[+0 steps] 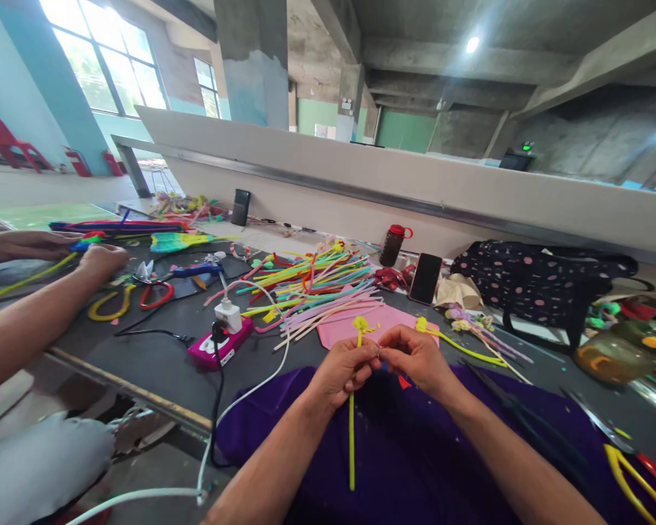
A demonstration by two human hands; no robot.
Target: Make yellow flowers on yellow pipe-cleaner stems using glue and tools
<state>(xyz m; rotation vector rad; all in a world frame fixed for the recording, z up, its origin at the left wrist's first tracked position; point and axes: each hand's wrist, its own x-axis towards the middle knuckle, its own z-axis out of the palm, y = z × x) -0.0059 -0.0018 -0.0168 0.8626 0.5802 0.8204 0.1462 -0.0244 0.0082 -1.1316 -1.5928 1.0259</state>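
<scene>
Upright in my left hand (345,370) is a yellow pipe-cleaner flower (360,323), its long stem (352,445) hanging below the fist. The fingertips of my right hand (415,357) are pinched together and meet the left fingertips beside the stem; whatever is between them is too small to name. Under and behind both hands lies a pink sheet (336,328). A second yellow pipe-cleaner flower (422,325) rests at its right edge, with its stem running right. A dark purple cloth (415,445) spreads below my hands.
Several coloured pipe cleaners (317,284) are heaped ahead. A magenta power strip (221,343) with cables stands left; scissors (606,430) lie right. Behind are a phone (425,278), a bottle (392,245) and a dark patterned bag (541,284). At left, a co-worker's hands (101,261) hold pipe cleaners.
</scene>
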